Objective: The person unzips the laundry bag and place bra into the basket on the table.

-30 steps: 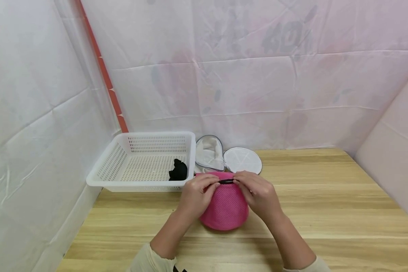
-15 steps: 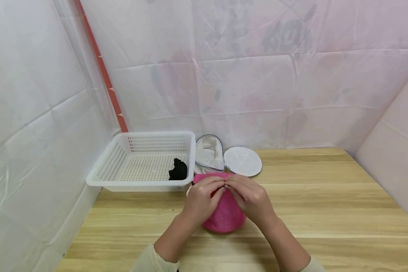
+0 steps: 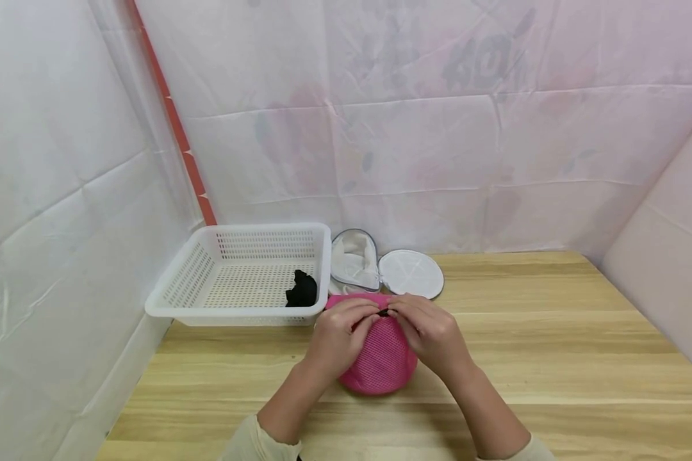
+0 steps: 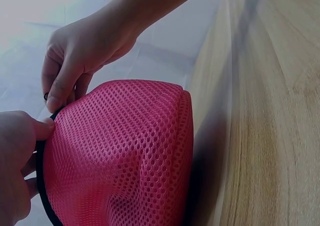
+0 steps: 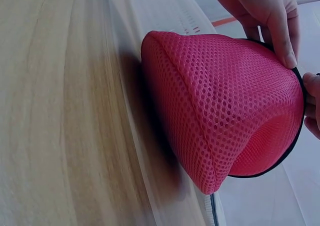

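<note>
A pink mesh laundry bag [image 3: 380, 362] with a black-trimmed rim stands upright before me on the wooden table. My left hand [image 3: 340, 333] pinches the near side of the rim between thumb and fingers. Close beside it, my right hand [image 3: 432, 330] pinches the same black edge [image 3: 384, 312], leaving a small gap between the fingertips. In the left wrist view the mesh wall [image 4: 120, 151] bulges and dents below the hands. The right wrist view shows the rim [image 5: 303, 103] curving round and one side of the bag folding inward. The bag's inside is mostly hidden.
A white perforated basket [image 3: 236, 312] stands at the back left, with a black cloth item [image 3: 302, 289] in its right corner. Behind the pink bag lies a white bag [image 3: 354, 259] with a zipped edge, its round lid [image 3: 412, 274] folded out to the right.
My hands came together along the rim, the right moving left, then parted slightly, showing a bit of black edge again. The bag shifted slightly left.
</note>
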The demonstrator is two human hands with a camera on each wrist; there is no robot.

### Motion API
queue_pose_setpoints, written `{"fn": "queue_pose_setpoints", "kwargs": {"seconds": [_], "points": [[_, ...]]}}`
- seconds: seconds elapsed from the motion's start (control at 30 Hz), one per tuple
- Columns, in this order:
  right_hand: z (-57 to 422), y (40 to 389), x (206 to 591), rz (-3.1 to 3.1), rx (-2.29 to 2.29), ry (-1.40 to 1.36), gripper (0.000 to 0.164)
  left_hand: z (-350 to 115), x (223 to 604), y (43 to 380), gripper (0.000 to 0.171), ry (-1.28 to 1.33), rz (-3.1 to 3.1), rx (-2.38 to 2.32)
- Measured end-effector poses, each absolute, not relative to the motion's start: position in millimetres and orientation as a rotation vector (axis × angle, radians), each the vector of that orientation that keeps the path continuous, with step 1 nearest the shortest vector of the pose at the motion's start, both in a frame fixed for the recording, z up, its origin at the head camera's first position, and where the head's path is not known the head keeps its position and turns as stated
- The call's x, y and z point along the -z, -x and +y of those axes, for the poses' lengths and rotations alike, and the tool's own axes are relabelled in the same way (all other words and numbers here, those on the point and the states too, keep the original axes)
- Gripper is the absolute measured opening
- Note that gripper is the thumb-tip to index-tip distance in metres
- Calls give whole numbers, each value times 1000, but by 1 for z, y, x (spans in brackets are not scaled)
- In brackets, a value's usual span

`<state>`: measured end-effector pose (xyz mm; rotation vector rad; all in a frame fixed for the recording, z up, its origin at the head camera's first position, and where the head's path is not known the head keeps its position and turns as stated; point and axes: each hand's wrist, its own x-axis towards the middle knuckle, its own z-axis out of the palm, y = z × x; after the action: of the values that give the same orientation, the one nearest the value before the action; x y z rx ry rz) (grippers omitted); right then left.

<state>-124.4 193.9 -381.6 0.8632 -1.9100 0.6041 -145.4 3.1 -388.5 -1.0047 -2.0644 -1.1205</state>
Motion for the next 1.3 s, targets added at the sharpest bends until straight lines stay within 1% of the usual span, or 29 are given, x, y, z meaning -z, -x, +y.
{"fn": "queue_pose_setpoints", "kwargs": {"seconds": [0.27, 0.53, 0.87, 1.1, 1.3], "points": [[199, 126, 381, -1896, -610, -857, 27, 2, 388, 146, 10, 990, -2058, 1120], [203, 124, 376, -1917, -586, -799, 30, -1, 386, 146, 11, 971, -2071, 1183], [203, 122, 371, -1873, -589, -792, 29, -3, 383, 149, 11, 962, -2005, 1256], [198, 122, 372, -1847, -596, -816, 26, -4, 383, 149, 13, 947, -2046, 1236], [190, 122, 379, -1837, -606, -848, 26, 1, 383, 144, 18, 1003, -2067, 1131]]}}
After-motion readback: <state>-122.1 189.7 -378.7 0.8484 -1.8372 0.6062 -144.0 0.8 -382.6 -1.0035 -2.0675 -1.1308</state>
